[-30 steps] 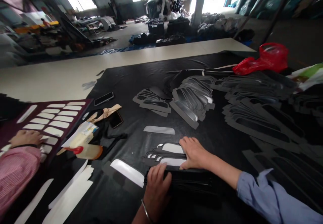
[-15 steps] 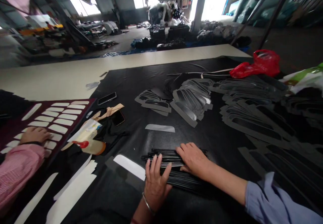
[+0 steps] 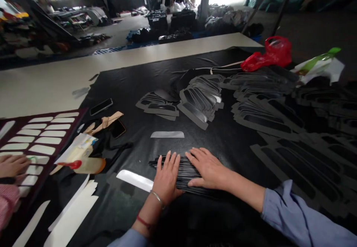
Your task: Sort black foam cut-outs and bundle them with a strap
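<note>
A bundle of thin black strips (image 3: pixel 186 171), lined up side by side, lies on the black sheet material (image 3: pixel 119 91) in front of me. My left hand (image 3: pixel 167 176) rests on the bundle's left end, its fingers stretched out. Across the right part lies my right hand (image 3: pixel 209 169), fingers extended and thumb apart; it covers that end of the strips. Just left of my left hand is a white curved-edge piece (image 3: pixel 135 180). A pale grey strip-shaped piece (image 3: pixel 167 134) lies beyond the bundle.
Grey-bordered black cut pieces (image 3: pixel 195 106) lie in overlapping rows ahead and to the right. Left are a glue bottle (image 3: pixel 90 164) with a red tip, phones (image 3: pixel 101 107), and white pieces (image 3: pixel 74 213). A co-worker's hand (image 3: pixel 12 165) touches a maroon sheet. A red bag (image 3: pixel 267 55) lies far right.
The strips, in two groups before, now lie as one more even bundle. My left hand has moved up onto their left end, and my right hand lies flatter. The view has shifted down and right.
</note>
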`<action>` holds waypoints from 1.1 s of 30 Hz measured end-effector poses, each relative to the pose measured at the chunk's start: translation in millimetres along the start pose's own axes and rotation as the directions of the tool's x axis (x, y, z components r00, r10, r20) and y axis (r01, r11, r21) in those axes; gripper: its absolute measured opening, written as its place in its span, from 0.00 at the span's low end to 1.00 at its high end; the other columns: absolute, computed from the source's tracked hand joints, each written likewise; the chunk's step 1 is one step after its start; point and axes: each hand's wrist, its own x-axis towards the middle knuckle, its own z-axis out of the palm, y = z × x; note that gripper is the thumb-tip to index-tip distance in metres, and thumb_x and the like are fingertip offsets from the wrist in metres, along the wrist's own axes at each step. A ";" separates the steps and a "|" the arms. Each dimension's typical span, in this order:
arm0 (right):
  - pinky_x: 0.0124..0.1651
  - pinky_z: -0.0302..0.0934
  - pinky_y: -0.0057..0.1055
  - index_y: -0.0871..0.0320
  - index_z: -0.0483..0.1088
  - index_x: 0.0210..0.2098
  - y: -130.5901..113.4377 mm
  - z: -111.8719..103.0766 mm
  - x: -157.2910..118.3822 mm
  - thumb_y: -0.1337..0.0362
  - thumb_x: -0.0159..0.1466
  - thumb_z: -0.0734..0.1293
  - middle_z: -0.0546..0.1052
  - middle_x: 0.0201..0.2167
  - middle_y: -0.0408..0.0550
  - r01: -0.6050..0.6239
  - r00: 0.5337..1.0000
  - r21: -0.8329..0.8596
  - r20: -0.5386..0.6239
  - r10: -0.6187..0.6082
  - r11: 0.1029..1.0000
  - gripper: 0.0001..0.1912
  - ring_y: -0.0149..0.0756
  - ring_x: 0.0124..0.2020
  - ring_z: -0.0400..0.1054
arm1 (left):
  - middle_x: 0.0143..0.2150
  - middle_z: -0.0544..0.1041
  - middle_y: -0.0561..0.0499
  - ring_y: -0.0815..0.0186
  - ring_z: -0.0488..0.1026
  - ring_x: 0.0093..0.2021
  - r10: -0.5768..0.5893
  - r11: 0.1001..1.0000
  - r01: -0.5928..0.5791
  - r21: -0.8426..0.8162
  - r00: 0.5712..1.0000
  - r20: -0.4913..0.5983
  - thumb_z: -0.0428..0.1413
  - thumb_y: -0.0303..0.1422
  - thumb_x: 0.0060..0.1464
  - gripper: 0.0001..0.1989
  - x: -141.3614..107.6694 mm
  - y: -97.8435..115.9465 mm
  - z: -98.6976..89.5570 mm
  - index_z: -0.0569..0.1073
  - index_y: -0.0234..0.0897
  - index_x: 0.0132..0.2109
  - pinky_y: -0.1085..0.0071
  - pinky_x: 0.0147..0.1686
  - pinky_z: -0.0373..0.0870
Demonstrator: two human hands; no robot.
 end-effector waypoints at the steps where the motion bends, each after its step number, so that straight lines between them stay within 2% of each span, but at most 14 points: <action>1: 0.59 0.41 0.47 0.63 0.49 0.62 -0.4 2.4 -0.7 0.39 0.51 0.65 0.58 0.58 0.65 -0.019 1.000 0.020 0.008 0.018 1.000 0.50 0.53 0.59 0.50 | 0.62 0.58 0.38 0.49 0.45 0.64 0.003 1.000 -0.003 -0.010 1.000 0.007 0.59 0.48 0.37 0.49 1.8 -1.4 0.8 0.50 0.29 0.62 0.48 0.61 0.36; 4: 0.58 0.42 0.48 0.62 0.45 0.64 -0.2 9.1 -2.6 0.37 0.45 0.67 0.59 0.57 0.64 -0.049 0.996 0.072 0.075 0.044 0.996 0.57 0.54 0.57 0.52 | 0.59 0.62 0.35 0.47 0.47 0.63 0.018 0.999 -0.017 -0.028 0.999 0.037 0.59 0.46 0.36 0.48 8.5 -4.7 0.2 0.53 0.26 0.61 0.49 0.61 0.36; 7: 0.59 0.36 0.54 0.60 0.43 0.64 -0.9 13.0 -6.5 0.39 0.40 0.69 0.55 0.60 0.65 -0.067 0.992 0.045 0.113 0.062 0.997 0.61 0.59 0.59 0.48 | 0.58 0.62 0.34 0.48 0.50 0.62 0.068 0.997 -0.064 -0.046 0.995 0.078 0.59 0.42 0.35 0.44 18.4 -7.1 -5.5 0.57 0.24 0.58 0.53 0.61 0.42; 9: 0.58 0.37 0.56 0.58 0.44 0.64 -1.3 14.2 -8.9 0.46 0.40 0.72 0.53 0.60 0.66 -0.084 0.991 -0.002 0.102 0.084 0.996 0.59 0.61 0.58 0.48 | 0.55 0.64 0.36 0.49 0.57 0.58 0.093 0.995 -0.087 -0.056 0.991 0.097 0.58 0.40 0.35 0.43 26.3 -8.3 -10.9 0.56 0.26 0.59 0.54 0.59 0.47; 13: 0.52 0.50 0.49 0.58 0.44 0.64 5.1 10.4 -3.4 0.61 0.44 0.69 0.57 0.57 0.64 -0.070 0.995 -0.040 0.066 0.073 0.997 0.52 0.56 0.53 0.55 | 0.48 0.68 0.39 0.52 0.63 0.48 0.083 0.995 -0.076 -0.062 0.987 0.134 0.57 0.39 0.34 0.41 39.9 -6.7 -18.9 0.58 0.28 0.57 0.55 0.52 0.55; 16: 0.52 0.52 0.46 0.58 0.45 0.63 16.9 1.3 5.6 0.62 0.43 0.69 0.59 0.56 0.62 0.023 0.998 -0.015 0.066 -0.022 1.000 0.51 0.53 0.51 0.57 | 0.46 0.68 0.40 0.52 0.64 0.46 0.015 0.998 -0.007 -0.062 0.991 0.134 0.58 0.40 0.33 0.39 43.4 -1.8 -16.8 0.61 0.28 0.54 0.56 0.50 0.56; 18: 0.55 0.49 0.46 0.58 0.47 0.63 27.0 -5.2 4.4 0.60 0.44 0.70 0.59 0.56 0.61 0.083 0.995 0.025 0.048 -0.084 0.996 0.50 0.52 0.53 0.56 | 0.47 0.68 0.39 0.52 0.63 0.48 -0.039 0.997 0.045 -0.056 0.994 0.102 0.58 0.41 0.33 0.39 42.0 1.5 -11.9 0.60 0.28 0.54 0.55 0.51 0.55; 20: 0.59 0.43 0.48 0.58 0.47 0.63 39.5 -8.2 -7.7 0.55 0.45 0.70 0.57 0.59 0.60 0.077 0.997 0.080 -0.006 -0.076 0.994 0.50 0.52 0.58 0.51 | 0.51 0.66 0.36 0.50 0.62 0.51 -0.068 0.995 0.073 -0.064 0.995 0.074 0.58 0.41 0.33 0.41 39.2 3.6 -6.3 0.58 0.28 0.56 0.54 0.52 0.53; 22: 0.61 0.39 0.47 0.58 0.45 0.64 54.1 -4.3 -29.4 0.50 0.51 0.67 0.54 0.62 0.58 -0.031 0.992 0.161 -0.114 0.050 0.987 0.47 0.49 0.62 0.45 | 0.54 0.63 0.34 0.49 0.58 0.55 -0.081 0.993 0.085 -0.080 0.995 0.058 0.60 0.41 0.32 0.44 36.6 4.4 -2.4 0.56 0.28 0.57 0.53 0.55 0.51; 23: 0.62 0.38 0.47 0.58 0.44 0.64 61.3 1.0 -41.6 0.49 0.55 0.64 0.52 0.63 0.56 -0.116 0.971 0.224 -0.181 0.158 0.968 0.44 0.47 0.63 0.43 | 0.56 0.62 0.34 0.48 0.57 0.57 -0.079 0.993 0.084 -0.086 0.995 0.056 0.60 0.41 0.31 0.46 35.7 4.5 -1.3 0.55 0.28 0.58 0.53 0.55 0.50; 26: 0.63 0.42 0.44 0.57 0.41 0.64 74.1 27.2 -67.8 0.52 0.64 0.51 0.50 0.64 0.53 -0.308 0.810 0.503 -0.306 0.500 0.808 0.32 0.41 0.64 0.43 | 0.56 0.62 0.35 0.47 0.57 0.57 -0.070 0.993 0.074 -0.087 0.996 0.050 0.61 0.43 0.29 0.49 34.5 3.7 -1.1 0.54 0.29 0.59 0.51 0.57 0.48; 28: 0.63 0.43 0.44 0.57 0.38 0.65 70.5 47.0 -68.0 0.55 0.66 0.46 0.51 0.64 0.53 -0.324 0.740 0.642 -0.286 0.609 0.695 0.30 0.40 0.63 0.45 | 0.56 0.62 0.35 0.47 0.57 0.57 -0.047 0.995 0.051 -0.082 0.998 0.049 0.61 0.42 0.29 0.50 34.0 2.2 -1.8 0.53 0.29 0.60 0.50 0.57 0.48; 30: 0.63 0.42 0.44 0.59 0.37 0.65 60.2 60.2 -56.3 0.57 0.65 0.46 0.51 0.64 0.53 -0.309 0.738 0.682 -0.268 0.619 0.663 0.30 0.39 0.64 0.44 | 0.56 0.62 0.36 0.47 0.57 0.57 -0.022 0.997 0.026 -0.076 0.999 0.046 0.61 0.39 0.29 0.50 32.9 -0.1 -2.4 0.51 0.30 0.61 0.50 0.57 0.48; 33: 0.64 0.39 0.42 0.61 0.39 0.65 52.2 60.3 -37.9 0.56 0.64 0.47 0.48 0.65 0.52 -0.265 0.772 0.681 -0.275 0.574 0.683 0.32 0.38 0.65 0.40 | 0.56 0.61 0.36 0.48 0.57 0.57 0.001 0.998 0.002 -0.062 0.999 0.050 0.61 0.38 0.30 0.50 30.6 -3.8 -2.6 0.50 0.31 0.61 0.50 0.57 0.50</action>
